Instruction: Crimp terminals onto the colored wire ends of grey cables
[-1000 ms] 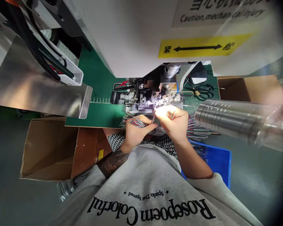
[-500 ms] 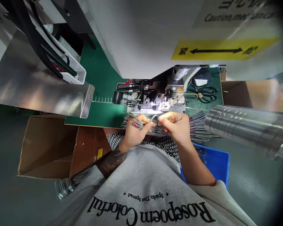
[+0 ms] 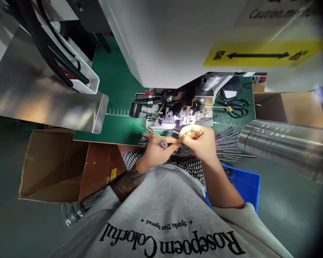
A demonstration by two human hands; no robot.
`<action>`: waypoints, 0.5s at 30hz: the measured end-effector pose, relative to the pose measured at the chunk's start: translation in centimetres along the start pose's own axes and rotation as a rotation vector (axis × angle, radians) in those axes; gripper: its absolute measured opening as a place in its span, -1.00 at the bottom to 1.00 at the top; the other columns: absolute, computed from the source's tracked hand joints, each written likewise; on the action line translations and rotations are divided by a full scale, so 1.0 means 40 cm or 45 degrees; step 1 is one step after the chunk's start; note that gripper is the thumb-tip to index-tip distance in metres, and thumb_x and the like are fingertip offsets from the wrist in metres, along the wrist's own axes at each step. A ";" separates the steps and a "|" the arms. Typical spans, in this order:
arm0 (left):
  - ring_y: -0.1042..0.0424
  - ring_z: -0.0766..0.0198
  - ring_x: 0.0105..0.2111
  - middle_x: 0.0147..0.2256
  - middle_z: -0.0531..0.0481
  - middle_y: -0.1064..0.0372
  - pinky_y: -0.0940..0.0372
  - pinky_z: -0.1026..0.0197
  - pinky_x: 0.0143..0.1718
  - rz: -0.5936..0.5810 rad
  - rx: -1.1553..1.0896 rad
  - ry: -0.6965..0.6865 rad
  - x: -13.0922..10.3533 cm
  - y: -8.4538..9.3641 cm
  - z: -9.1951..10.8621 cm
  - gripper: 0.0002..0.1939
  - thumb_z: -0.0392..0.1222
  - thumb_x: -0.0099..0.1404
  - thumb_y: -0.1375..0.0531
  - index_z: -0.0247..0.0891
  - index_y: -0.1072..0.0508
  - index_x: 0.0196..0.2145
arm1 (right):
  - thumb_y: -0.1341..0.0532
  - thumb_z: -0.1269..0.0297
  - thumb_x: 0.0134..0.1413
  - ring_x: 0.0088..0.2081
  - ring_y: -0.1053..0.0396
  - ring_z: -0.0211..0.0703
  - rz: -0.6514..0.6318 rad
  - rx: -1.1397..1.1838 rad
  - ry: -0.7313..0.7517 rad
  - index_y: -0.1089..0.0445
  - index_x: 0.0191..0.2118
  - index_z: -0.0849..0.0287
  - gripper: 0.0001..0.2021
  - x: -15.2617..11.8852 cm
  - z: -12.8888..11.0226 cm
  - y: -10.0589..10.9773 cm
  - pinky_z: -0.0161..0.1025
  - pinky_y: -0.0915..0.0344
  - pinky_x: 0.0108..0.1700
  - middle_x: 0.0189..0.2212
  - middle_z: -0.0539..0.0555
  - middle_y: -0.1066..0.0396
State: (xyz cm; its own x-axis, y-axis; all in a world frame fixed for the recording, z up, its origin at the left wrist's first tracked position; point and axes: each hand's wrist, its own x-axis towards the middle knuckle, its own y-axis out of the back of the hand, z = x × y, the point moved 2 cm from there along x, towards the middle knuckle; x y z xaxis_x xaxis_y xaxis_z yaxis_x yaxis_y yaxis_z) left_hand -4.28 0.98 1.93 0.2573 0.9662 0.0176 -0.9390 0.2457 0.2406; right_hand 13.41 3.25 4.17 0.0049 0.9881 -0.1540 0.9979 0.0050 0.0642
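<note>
My left hand (image 3: 158,149) is closed around thin cables, and their red, green and white wire ends (image 3: 162,144) stick out by its knuckles. Its thumb and index fingertips reach to my right hand's fingers. My right hand (image 3: 201,144) is closed in a pinch on a thin wire, whose pale tip (image 3: 176,132) points left toward the machine. A few red and green strands show at its curled fingers. Just beyond both hands is the lit metal head of a crimping machine (image 3: 174,116). Under the hands, a bundle of grey cables (image 3: 228,145) runs along the table edge, partly hidden.
The white machine housing (image 3: 161,46) overhangs the green table (image 3: 113,129). A metal cylinder (image 3: 280,147) juts in from the right, a sheet-metal guard (image 3: 56,93) from the left. Below are a cardboard box (image 3: 54,165) and a blue bin (image 3: 247,190). Black-handled scissors (image 3: 238,107) lie behind.
The grey cable end held up between my hands has gone from view there. My left hand has turned slightly and lowered; a pale wire tip now projects from my right hand's pinch.
</note>
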 end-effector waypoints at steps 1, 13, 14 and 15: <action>-0.60 0.25 -0.52 -0.46 0.02 -0.68 -0.54 0.18 -0.36 0.004 0.008 -0.002 0.000 0.000 -0.001 -0.86 -0.13 0.44 -0.42 -0.13 -0.77 -0.30 | -0.47 0.21 -0.13 -0.56 -0.15 -0.30 -0.019 -0.018 -0.012 -0.53 -0.54 0.08 -0.84 0.002 0.000 0.003 -0.29 -0.09 -0.54 -0.65 -0.10 -0.32; -0.61 0.26 -0.50 -0.39 -0.03 -0.69 -0.46 0.18 -0.38 0.000 -0.009 -0.001 -0.004 0.005 -0.011 -0.83 -0.19 0.53 -0.29 -0.20 -0.50 -0.28 | -0.52 0.04 0.12 -0.61 0.00 -0.30 0.113 0.098 0.005 -0.49 -0.57 0.06 -0.63 -0.009 0.022 0.017 -0.20 0.06 -0.55 -0.71 -0.13 -0.16; -0.61 0.26 -0.50 -0.40 -0.02 -0.69 -0.46 0.17 -0.38 0.005 -0.018 0.012 -0.005 0.004 -0.014 -0.82 -0.18 0.54 -0.28 -0.19 -0.48 -0.28 | -0.51 0.03 0.13 -0.62 -0.01 -0.30 0.112 0.089 -0.007 -0.49 -0.59 0.05 -0.62 -0.011 0.024 0.016 -0.20 0.08 -0.56 -0.72 -0.13 -0.16; -0.61 0.25 -0.51 -0.41 -0.02 -0.68 -0.46 0.16 -0.38 0.010 -0.023 0.021 -0.005 0.004 -0.016 -0.82 -0.17 0.55 -0.28 -0.18 -0.46 -0.28 | -0.50 0.02 0.13 -0.63 -0.02 -0.30 0.107 0.083 -0.022 -0.50 -0.59 0.04 -0.62 -0.012 0.026 0.016 -0.20 0.09 -0.56 -0.72 -0.13 -0.18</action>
State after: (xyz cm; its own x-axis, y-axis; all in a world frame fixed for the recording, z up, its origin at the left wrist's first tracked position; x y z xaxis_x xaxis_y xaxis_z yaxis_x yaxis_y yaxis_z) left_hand -4.60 0.90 1.34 0.2462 0.9692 0.0037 -0.9451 0.2392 0.2226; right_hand 14.13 2.62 3.26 0.0894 0.9818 -0.1676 0.9960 -0.0884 0.0131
